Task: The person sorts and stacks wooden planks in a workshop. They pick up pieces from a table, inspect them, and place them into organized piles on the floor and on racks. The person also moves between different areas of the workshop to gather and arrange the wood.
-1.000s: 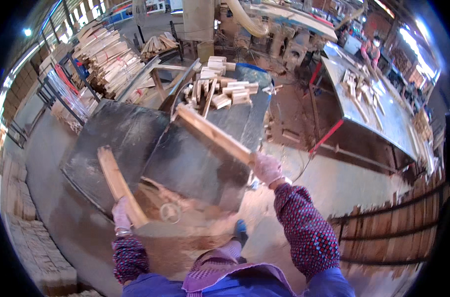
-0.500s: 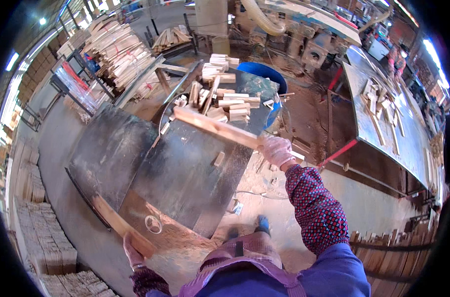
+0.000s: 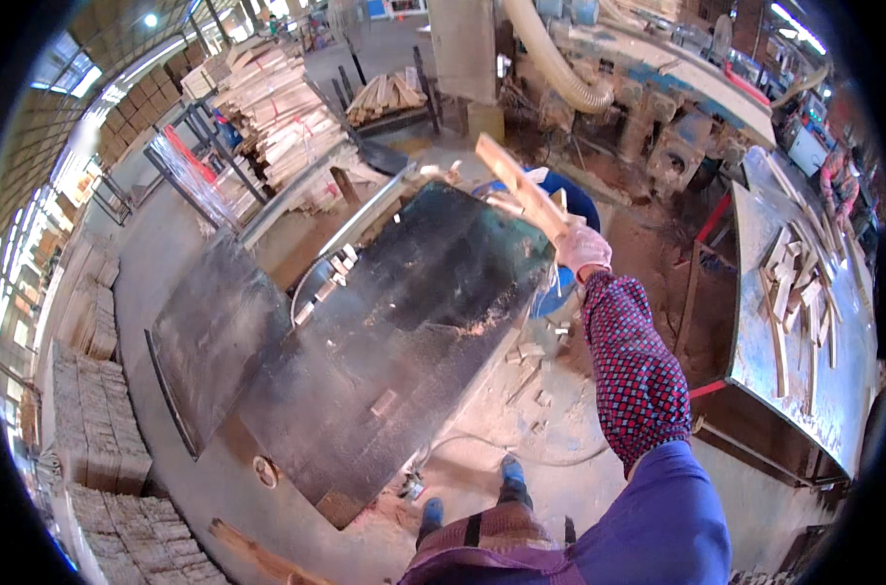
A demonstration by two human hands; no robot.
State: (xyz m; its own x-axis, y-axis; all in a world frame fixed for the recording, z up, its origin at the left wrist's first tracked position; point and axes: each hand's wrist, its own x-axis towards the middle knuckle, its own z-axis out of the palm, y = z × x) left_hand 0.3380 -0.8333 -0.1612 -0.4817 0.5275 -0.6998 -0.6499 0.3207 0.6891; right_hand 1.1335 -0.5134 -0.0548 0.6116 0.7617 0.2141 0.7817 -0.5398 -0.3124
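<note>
Timber (image 3: 258,556) slants apart from the dark table's (image 3: 404,341) near edge; the left hand's grip cannot be told. By the far-right corner, the right hand (image 3: 583,250) grasps a plank (image 3: 523,187) by its near end, the rest reaching away leftward.

No readable text in view — labels, brands, numbers, signs: none legible. Dark worktable (image 3: 365,341), blue drum (image 3: 577,198), metal-topped bench (image 3: 847,390) — no lettering I can make out.
</note>
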